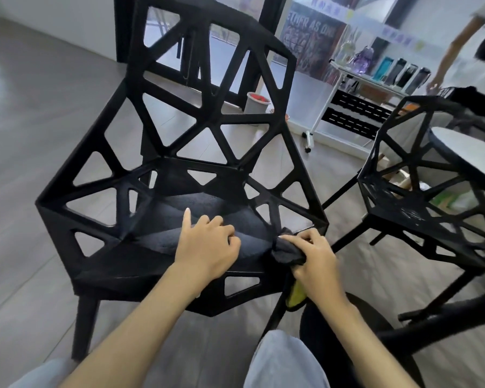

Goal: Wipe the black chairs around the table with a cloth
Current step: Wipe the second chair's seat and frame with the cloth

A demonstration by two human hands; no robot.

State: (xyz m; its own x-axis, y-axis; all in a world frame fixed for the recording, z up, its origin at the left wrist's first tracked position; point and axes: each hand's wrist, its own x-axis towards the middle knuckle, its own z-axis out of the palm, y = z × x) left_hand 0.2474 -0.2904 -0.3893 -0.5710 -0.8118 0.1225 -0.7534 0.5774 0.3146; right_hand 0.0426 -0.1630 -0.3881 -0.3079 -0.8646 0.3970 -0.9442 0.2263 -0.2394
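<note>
Two hands: right (315, 257) grips crumpled dark cloth (287, 252).

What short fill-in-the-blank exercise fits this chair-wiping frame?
1. The dark cloth is held in the ____ hand.
2. The left hand rests on the near chair's ____.
3. The second chair stands beside a ____ table.
Missing words: right; seat; white
</note>
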